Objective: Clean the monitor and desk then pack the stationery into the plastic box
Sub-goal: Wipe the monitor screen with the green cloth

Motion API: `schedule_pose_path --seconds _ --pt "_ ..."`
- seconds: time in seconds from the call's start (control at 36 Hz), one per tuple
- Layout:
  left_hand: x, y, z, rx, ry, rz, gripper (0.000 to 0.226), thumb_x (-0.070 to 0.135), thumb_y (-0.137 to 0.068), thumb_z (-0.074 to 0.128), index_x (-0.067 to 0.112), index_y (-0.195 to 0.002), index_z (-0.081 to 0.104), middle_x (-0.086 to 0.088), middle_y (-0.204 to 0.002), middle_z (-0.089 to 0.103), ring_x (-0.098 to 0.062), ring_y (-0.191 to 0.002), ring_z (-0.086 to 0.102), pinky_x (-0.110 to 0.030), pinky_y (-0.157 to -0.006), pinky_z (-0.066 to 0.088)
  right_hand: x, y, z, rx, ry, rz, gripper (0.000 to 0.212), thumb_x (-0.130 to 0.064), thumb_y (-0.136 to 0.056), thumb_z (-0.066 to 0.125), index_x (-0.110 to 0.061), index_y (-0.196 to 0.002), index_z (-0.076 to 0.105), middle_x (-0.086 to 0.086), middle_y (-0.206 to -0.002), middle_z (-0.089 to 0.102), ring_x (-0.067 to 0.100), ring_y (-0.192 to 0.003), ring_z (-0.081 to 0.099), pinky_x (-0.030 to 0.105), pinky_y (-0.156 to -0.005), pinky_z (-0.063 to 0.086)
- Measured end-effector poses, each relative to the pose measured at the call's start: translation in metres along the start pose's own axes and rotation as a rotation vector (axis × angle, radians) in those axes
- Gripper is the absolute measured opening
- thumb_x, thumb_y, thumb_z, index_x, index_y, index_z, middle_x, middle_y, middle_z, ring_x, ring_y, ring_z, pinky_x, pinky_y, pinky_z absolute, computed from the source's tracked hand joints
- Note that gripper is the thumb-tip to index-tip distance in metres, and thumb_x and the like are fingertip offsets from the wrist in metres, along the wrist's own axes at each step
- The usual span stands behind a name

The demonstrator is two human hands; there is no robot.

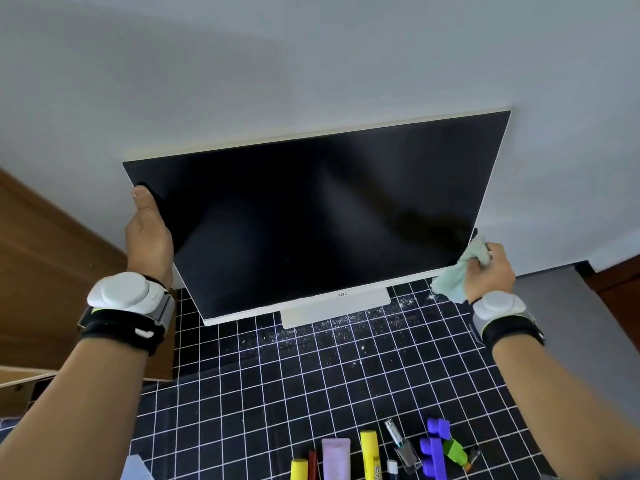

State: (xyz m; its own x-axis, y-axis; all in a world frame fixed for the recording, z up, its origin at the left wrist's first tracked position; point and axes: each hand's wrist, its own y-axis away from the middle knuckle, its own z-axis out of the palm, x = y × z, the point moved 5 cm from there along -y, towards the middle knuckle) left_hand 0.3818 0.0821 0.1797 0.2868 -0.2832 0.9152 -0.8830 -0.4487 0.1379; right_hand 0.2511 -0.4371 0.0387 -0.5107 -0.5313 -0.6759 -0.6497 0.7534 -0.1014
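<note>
A white-framed monitor [311, 216] with a dark screen stands at the back of the desk, tilted back. My left hand [147, 233] grips its left edge, thumb on the screen. My right hand [490, 271] holds a crumpled pale green cloth [460, 271] against the screen's lower right corner. White crumbs [346, 323] lie scattered on the black grid desk mat [277, 393] around the monitor's stand [336, 308]. Stationery lies along the near edge: yellow glue sticks [370, 452], a lilac tube [336, 457], a purple piece [434, 452] and a green marker [457, 452].
A brown wooden cabinet [45, 271] stands to the left of the desk. A grey wall is behind the monitor. A corner of a clear plastic item [136, 467] shows at the bottom left edge. Both wrists carry white devices on black straps.
</note>
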Motion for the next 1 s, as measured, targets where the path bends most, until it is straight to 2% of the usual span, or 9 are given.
schedule_pose_path --seconds 0.06,0.14,0.19,0.25,0.36,0.47,0.58,0.75,1.0 --pt "0.000 0.000 0.000 -0.008 0.012 -0.004 0.053 0.062 -0.102 0.019 0.025 -0.093 0.056 -0.002 -0.102 0.054 -0.019 -0.100 0.044 -0.021 -0.087 0.030 0.000 0.005 -0.004 0.034 -0.044 0.026 0.029 -0.017 -0.089 0.053 -0.009 -0.117 0.057 0.017 -0.106 0.065 0.038 -0.094 0.060 0.038 -0.082 0.046" --pt "-0.003 -0.003 0.000 -0.009 0.016 -0.004 0.064 0.064 -0.101 0.019 0.020 -0.121 0.062 -0.005 -0.122 0.056 -0.021 -0.112 0.049 -0.022 -0.094 0.031 -0.017 0.028 0.000 0.056 -0.105 -0.066 0.028 -0.008 -0.089 0.061 -0.005 -0.116 0.059 0.018 -0.110 0.062 0.036 -0.098 0.059 0.033 -0.083 0.044" --pt "-0.004 -0.003 -0.001 -0.003 0.005 -0.004 0.066 0.063 -0.102 0.018 0.017 -0.114 0.063 -0.002 -0.111 0.054 -0.019 -0.105 0.046 -0.022 -0.092 0.030 -0.033 0.048 0.009 0.018 -0.144 -0.140 0.027 -0.005 -0.087 0.064 -0.003 -0.114 0.060 0.017 -0.109 0.062 0.029 -0.091 0.058 0.030 -0.080 0.042" --pt "-0.004 -0.004 0.001 -0.004 0.005 0.002 0.064 0.063 -0.102 0.018 0.018 -0.107 0.062 0.001 -0.102 0.055 -0.018 -0.101 0.045 -0.022 -0.090 0.030 -0.050 0.070 0.022 -0.030 -0.163 -0.217 0.028 -0.004 -0.084 0.067 -0.003 -0.111 0.061 0.014 -0.105 0.061 0.025 -0.086 0.056 0.035 -0.077 0.046" --pt "-0.006 -0.007 -0.001 -0.001 0.026 0.022 0.074 0.066 -0.100 0.018 0.012 -0.133 0.057 -0.002 -0.123 0.058 -0.016 -0.108 0.049 -0.023 -0.095 0.032 -0.096 0.124 0.056 -0.191 -0.194 -0.412 0.031 -0.005 -0.079 0.073 -0.010 -0.108 0.062 0.007 -0.098 0.059 0.025 -0.081 0.059 0.034 -0.071 0.048" --pt "-0.006 -0.008 -0.002 0.003 0.041 0.047 0.077 0.069 -0.098 0.019 0.014 -0.138 0.055 -0.002 -0.136 0.057 -0.016 -0.121 0.051 -0.026 -0.106 0.035 -0.147 0.177 0.088 -0.414 -0.256 -0.579 0.039 -0.010 -0.083 0.067 -0.028 -0.113 0.051 0.002 -0.101 0.054 0.022 -0.085 0.058 0.033 -0.071 0.049" --pt "-0.007 -0.009 -0.002 -0.006 0.057 0.038 0.077 0.071 -0.097 0.019 0.016 -0.137 0.056 -0.001 -0.136 0.057 -0.017 -0.122 0.052 -0.027 -0.106 0.035 -0.177 0.210 0.116 -0.525 -0.208 -0.684 0.044 -0.008 -0.082 0.065 -0.026 -0.119 0.048 0.003 -0.103 0.054 0.024 -0.087 0.058 0.037 -0.067 0.053" --pt "-0.008 -0.010 0.000 0.000 0.062 0.039 0.074 0.067 -0.099 0.019 0.014 -0.133 0.058 0.003 -0.121 0.058 -0.015 -0.110 0.051 -0.023 -0.098 0.034 -0.183 0.234 0.135 -0.580 -0.056 -0.810 0.037 -0.003 -0.076 0.072 -0.015 -0.110 0.061 0.005 -0.096 0.060 0.026 -0.080 0.061 0.040 -0.055 0.056" --pt "-0.012 -0.015 -0.002 0.000 0.053 0.039 0.079 0.070 -0.097 0.019 0.014 -0.141 0.054 0.000 -0.136 0.057 -0.016 -0.126 0.051 -0.030 -0.111 0.035 -0.179 0.234 0.134 -0.515 0.029 -0.828 0.041 0.002 -0.062 0.079 -0.016 -0.097 0.066 -0.003 -0.088 0.070 0.022 -0.070 0.063 0.033 -0.052 0.054"
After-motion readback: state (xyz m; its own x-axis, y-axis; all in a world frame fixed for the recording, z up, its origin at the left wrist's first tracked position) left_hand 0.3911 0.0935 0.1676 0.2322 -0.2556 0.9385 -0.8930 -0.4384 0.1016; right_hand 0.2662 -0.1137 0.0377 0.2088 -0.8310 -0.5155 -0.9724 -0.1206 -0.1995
